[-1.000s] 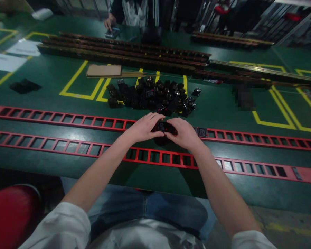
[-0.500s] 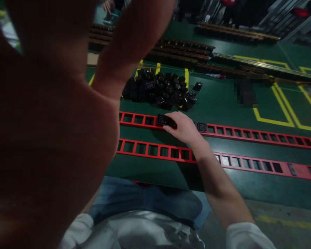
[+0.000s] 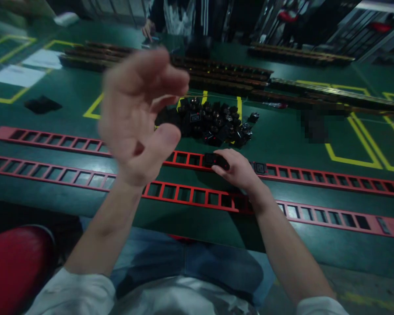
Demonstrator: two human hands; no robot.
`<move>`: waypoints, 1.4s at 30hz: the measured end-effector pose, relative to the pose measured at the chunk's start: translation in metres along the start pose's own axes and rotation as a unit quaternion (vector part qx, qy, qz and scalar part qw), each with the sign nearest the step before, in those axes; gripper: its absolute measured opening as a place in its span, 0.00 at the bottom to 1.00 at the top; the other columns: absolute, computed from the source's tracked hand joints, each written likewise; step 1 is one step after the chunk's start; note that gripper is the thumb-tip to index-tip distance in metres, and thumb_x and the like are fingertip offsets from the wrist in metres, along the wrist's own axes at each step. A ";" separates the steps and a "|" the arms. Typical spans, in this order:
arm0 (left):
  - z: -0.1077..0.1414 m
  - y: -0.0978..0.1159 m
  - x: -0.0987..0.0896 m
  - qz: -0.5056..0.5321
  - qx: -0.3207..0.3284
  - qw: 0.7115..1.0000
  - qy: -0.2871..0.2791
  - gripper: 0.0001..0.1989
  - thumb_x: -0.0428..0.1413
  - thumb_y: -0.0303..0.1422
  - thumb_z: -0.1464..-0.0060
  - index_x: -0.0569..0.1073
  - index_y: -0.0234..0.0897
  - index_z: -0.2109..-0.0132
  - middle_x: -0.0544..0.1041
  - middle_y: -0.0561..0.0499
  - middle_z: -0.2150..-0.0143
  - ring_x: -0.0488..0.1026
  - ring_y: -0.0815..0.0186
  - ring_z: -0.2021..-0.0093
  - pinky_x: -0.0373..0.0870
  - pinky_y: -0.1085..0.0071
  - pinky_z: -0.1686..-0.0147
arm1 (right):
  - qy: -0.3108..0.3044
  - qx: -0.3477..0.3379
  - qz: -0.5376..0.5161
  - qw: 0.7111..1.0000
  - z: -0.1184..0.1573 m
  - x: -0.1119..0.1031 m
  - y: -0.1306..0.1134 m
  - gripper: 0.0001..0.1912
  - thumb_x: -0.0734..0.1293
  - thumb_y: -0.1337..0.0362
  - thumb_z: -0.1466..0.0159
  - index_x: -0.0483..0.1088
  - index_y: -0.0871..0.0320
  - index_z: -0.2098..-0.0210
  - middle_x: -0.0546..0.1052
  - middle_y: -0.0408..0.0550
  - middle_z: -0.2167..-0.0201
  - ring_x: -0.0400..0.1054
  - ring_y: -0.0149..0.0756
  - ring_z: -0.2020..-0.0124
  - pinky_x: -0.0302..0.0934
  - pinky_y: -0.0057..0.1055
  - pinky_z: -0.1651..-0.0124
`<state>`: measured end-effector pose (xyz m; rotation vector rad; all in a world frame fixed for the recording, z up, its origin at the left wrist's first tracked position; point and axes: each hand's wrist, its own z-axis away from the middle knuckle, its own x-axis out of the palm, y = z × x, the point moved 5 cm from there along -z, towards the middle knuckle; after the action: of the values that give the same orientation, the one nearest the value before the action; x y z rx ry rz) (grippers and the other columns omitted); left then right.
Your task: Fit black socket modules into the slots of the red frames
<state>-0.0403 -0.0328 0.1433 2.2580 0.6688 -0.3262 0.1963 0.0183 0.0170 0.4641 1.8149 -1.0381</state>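
Observation:
My left hand is raised high over the near side of the table, slightly blurred. Its fingers are curved and stand apart from the thumb, with nothing between them. My right hand rests at the far red slotted strip, its fingers and thumb closed round a black socket module on that strip. Another black socket module sits in the strip just right of the hand; the hand hides the slots in between. Beyond it lies a pile of loose black socket modules.
A second red slotted strip runs parallel, nearer me. Long dark strips lie across the back of the green table, with white papers at left. Across the table a person's hand shows. A red stool stands lower left.
My left hand has moved away from right before the camera, forward and down toward the table, uncovering the table's left side. My right hand has stayed on the socket module at the far strip.

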 end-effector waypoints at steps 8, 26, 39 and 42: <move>0.020 -0.111 0.080 -0.119 -0.011 0.962 -0.246 0.13 0.54 0.33 0.38 0.72 0.36 0.47 0.74 0.45 0.46 0.71 0.58 0.44 0.70 0.55 0.41 | -0.020 0.026 0.035 0.999 -0.002 0.000 -0.002 0.21 0.67 0.60 0.34 0.68 0.57 0.42 0.76 0.54 0.49 0.70 0.47 0.48 0.64 0.43 0.45; 0.058 -0.091 0.122 -0.087 0.005 0.898 -0.432 0.18 0.55 0.39 0.36 0.69 0.40 0.42 0.74 0.46 0.44 0.71 0.58 0.45 0.69 0.59 0.44 | -0.028 0.002 0.048 0.998 -0.002 0.001 -0.005 0.19 0.70 0.61 0.36 0.70 0.56 0.46 0.77 0.51 0.50 0.68 0.44 0.51 0.63 0.41 0.48; 0.058 -0.086 0.118 -0.105 -0.037 0.896 -0.430 0.23 0.50 0.39 0.33 0.62 0.44 0.33 0.73 0.46 0.40 0.70 0.57 0.42 0.68 0.57 0.42 | -0.042 0.007 0.050 0.998 -0.001 0.001 -0.006 0.21 0.70 0.60 0.35 0.70 0.58 0.44 0.77 0.51 0.49 0.68 0.44 0.49 0.63 0.42 0.46; 0.057 -0.084 0.118 -0.090 -0.023 0.898 -0.430 0.18 0.50 0.37 0.33 0.67 0.43 0.38 0.73 0.48 0.42 0.70 0.59 0.43 0.68 0.58 0.42 | -0.042 0.008 0.047 0.998 0.000 0.001 -0.006 0.22 0.70 0.59 0.35 0.70 0.57 0.43 0.76 0.52 0.48 0.68 0.45 0.48 0.64 0.43 0.46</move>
<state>0.0099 0.0180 0.0049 1.7370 0.3866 -1.2842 0.1917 0.0151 0.0192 0.5037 1.6961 -0.9952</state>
